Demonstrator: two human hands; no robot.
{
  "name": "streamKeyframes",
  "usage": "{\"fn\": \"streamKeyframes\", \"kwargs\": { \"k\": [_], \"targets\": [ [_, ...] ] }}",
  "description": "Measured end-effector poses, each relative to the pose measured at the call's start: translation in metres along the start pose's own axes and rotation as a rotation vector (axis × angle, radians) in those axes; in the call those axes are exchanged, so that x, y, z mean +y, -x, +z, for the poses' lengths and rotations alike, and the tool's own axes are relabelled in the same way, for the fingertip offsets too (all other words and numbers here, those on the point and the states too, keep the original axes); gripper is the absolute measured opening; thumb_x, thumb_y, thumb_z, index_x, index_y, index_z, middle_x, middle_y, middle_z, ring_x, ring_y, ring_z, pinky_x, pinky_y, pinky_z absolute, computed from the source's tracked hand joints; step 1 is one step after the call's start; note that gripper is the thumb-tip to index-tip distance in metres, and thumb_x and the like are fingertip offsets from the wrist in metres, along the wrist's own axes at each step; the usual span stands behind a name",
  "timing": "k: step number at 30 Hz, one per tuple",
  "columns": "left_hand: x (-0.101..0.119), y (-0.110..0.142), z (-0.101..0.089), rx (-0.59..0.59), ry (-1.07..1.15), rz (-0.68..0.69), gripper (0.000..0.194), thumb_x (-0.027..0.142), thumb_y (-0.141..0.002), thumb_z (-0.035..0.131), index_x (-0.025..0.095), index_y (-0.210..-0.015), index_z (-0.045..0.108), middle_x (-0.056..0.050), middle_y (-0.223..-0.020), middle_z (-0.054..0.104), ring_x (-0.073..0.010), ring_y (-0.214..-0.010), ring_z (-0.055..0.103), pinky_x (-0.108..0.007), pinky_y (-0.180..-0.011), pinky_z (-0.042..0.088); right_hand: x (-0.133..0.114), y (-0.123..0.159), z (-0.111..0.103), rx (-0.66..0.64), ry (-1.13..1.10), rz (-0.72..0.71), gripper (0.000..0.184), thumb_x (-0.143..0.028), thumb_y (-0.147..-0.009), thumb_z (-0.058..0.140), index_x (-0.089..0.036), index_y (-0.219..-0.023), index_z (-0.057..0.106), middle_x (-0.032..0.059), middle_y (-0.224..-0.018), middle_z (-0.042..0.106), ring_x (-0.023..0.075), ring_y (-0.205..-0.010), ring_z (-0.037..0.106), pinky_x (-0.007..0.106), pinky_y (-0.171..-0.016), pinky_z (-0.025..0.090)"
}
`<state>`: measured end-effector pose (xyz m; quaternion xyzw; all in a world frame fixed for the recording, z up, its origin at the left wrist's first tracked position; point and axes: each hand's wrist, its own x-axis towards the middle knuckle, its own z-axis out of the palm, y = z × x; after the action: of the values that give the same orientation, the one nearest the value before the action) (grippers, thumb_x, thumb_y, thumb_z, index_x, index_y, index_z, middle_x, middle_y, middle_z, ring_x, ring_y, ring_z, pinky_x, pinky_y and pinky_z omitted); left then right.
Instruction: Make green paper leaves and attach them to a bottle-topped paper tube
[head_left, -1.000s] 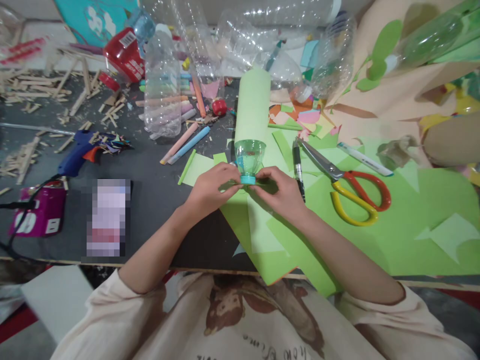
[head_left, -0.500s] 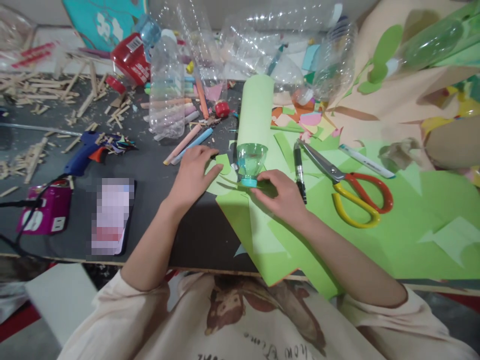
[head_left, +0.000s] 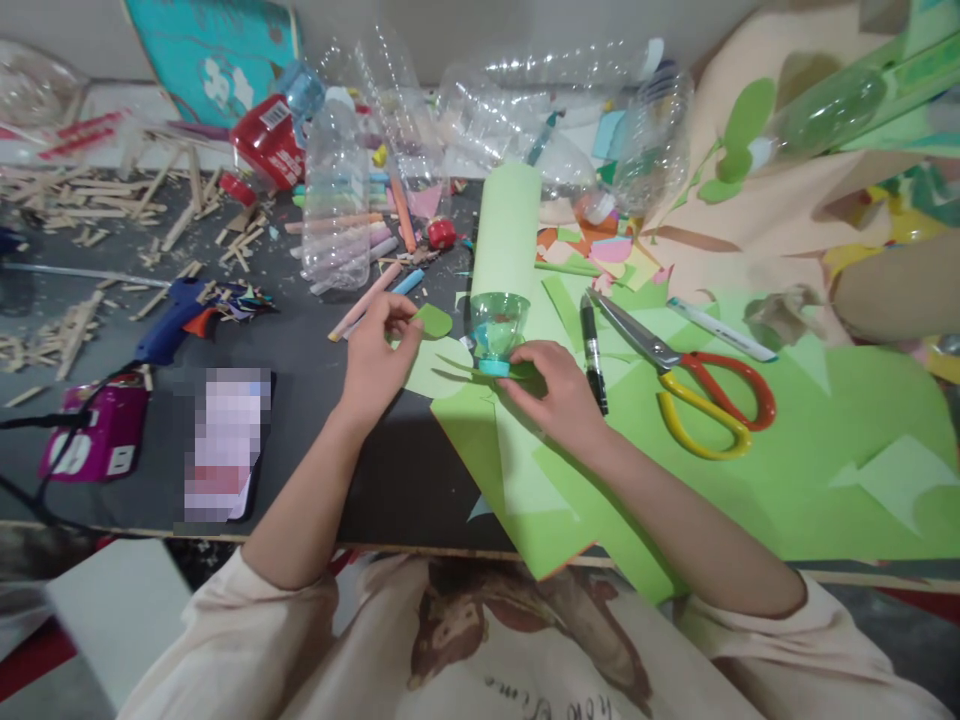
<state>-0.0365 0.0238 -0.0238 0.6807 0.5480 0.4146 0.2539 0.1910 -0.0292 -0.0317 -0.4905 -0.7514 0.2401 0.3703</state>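
Between the thumb and index finger of my left hand (head_left: 380, 355) is a small rounded green paper piece (head_left: 435, 322), raised at its right end. My right hand (head_left: 556, 392) is closed at the turquoise cap of a clear plastic bottle (head_left: 499, 318), fingertips against the cap's right side. The bottle lies on its side, cap toward me, its body wrapped in pale green paper (head_left: 506, 230). Thin green paper strips stick out around the cap, partly hidden by my right fingers. A pale green paper round (head_left: 435, 370) lies under my left fingertips.
Red-and-yellow-handled scissors (head_left: 675, 375) and a black marker (head_left: 592, 350) lie on green paper sheets (head_left: 795, 480) to the right. At left are a blue glue gun (head_left: 176, 315), a phone (head_left: 229, 445) and a purple box (head_left: 97, 430). Clear plastic bottles (head_left: 337, 190) crowd the back.
My left hand has picked up the small green paper piece from beside the bottle, its fingers now pinched. My right hand stays at the cap. The whole view has shifted slightly.
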Motion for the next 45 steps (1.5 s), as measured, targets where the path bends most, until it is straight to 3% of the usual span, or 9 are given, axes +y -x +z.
{"fn": "streamKeyframes", "kwargs": {
  "k": [4,8,12,15,20,25,32,40,45],
  "targets": [
    [0.002,0.0,-0.001,0.159,0.064,-0.011,0.019,0.037,-0.087,0.063,0.022,-0.084,0.052,0.002,-0.079,0.057,-0.0111,-0.067,0.055,-0.026,-0.066,0.049,0.004,-0.005,0.002,0.042,-0.024,-0.033,0.01,-0.03,-0.089,0.061,-0.024,-0.094,0.056,0.0066,-0.089,0.069,0.0247,-0.087,0.064,0.043,-0.079,0.051],
    [0.02,0.003,-0.003,0.208,0.098,-0.01,0.021,0.04,-0.087,0.064,0.023,-0.084,0.053,0.002,-0.077,0.056,-0.0109,-0.066,0.058,-0.026,-0.063,0.05,0.008,-0.013,0.002,0.041,-0.002,-0.009,0.008,-0.028,-0.088,0.059,-0.023,-0.093,0.055,0.007,-0.09,0.068,0.0247,-0.086,0.063,0.042,-0.077,0.051],
    [0.053,0.01,-0.007,0.047,0.18,0.003,0.02,0.04,-0.089,0.062,0.022,-0.086,0.055,0.002,-0.079,0.059,-0.0079,-0.056,0.057,-0.024,-0.055,0.051,0.002,-0.011,-0.003,0.13,0.055,-0.045,0.014,-0.032,-0.086,0.06,-0.024,-0.096,0.054,0.0087,-0.098,0.067,0.0271,-0.097,0.062,0.047,-0.085,0.05],
    [0.067,0.019,-0.004,-0.122,0.233,-0.007,0.02,0.04,-0.09,0.061,0.02,-0.086,0.059,0.002,-0.076,0.063,-0.0089,-0.057,0.06,-0.023,-0.054,0.052,-0.014,-0.001,-0.006,0.166,-0.106,0.006,0.017,-0.04,-0.092,0.052,-0.024,-0.096,0.054,0.0073,-0.095,0.065,0.0243,-0.093,0.063,0.044,-0.081,0.051],
    [0.051,0.032,0.022,-0.311,0.395,-0.081,0.03,0.049,-0.083,0.065,0.019,-0.081,0.064,-0.002,-0.08,0.07,-0.0102,-0.054,0.062,-0.022,-0.048,0.05,-0.03,0.006,-0.005,-0.173,-0.727,0.337,0.041,-0.061,-0.091,0.05,-0.022,-0.08,0.053,-0.0036,-0.063,0.052,0.0122,-0.054,0.054,0.028,-0.053,0.048],
    [0.035,0.035,0.035,-0.297,0.42,-0.132,0.033,0.051,-0.081,0.067,0.019,-0.084,0.066,-0.003,-0.083,0.072,-0.0088,-0.048,0.061,-0.022,-0.046,0.051,-0.024,-0.001,-0.004,-0.253,-0.816,0.526,0.045,-0.063,-0.073,0.072,-0.022,-0.075,0.053,-0.0057,-0.056,0.055,0.0105,-0.048,0.053,0.026,-0.047,0.046],
    [0.038,0.037,0.029,-0.258,0.416,-0.067,0.02,0.035,-0.084,0.064,0.02,-0.097,0.069,-0.003,-0.093,0.073,-0.0087,-0.058,0.066,-0.021,-0.058,0.056,-0.02,0.0,-0.009,-0.142,-0.922,0.582,0.038,-0.054,-0.076,0.074,-0.021,-0.076,0.056,-0.0049,-0.052,0.063,0.0103,-0.042,0.057,0.024,-0.044,0.049],
    [0.038,0.039,0.029,-0.276,0.317,-0.033,0.021,0.029,-0.085,0.059,0.018,-0.102,0.067,-0.002,-0.083,0.07,-0.0108,-0.068,0.066,-0.021,-0.064,0.056,-0.022,-0.002,-0.01,-0.242,-0.879,0.566,0.045,-0.061,-0.069,0.076,-0.022,-0.073,0.054,-0.0053,-0.057,0.061,0.013,-0.055,0.064,0.028,-0.054,0.053],
    [0.037,0.039,0.029,-0.309,0.247,0.019,0.023,0.033,-0.088,0.056,0.019,-0.103,0.065,-0.003,-0.087,0.07,-0.0117,-0.075,0.066,-0.022,-0.07,0.056,-0.022,-0.001,-0.01,-0.264,-0.853,0.564,0.046,-0.063,-0.072,0.072,-0.022,-0.072,0.052,-0.004,-0.054,0.063,0.0123,-0.048,0.06,0.028,-0.051,0.051]
  ]
}}
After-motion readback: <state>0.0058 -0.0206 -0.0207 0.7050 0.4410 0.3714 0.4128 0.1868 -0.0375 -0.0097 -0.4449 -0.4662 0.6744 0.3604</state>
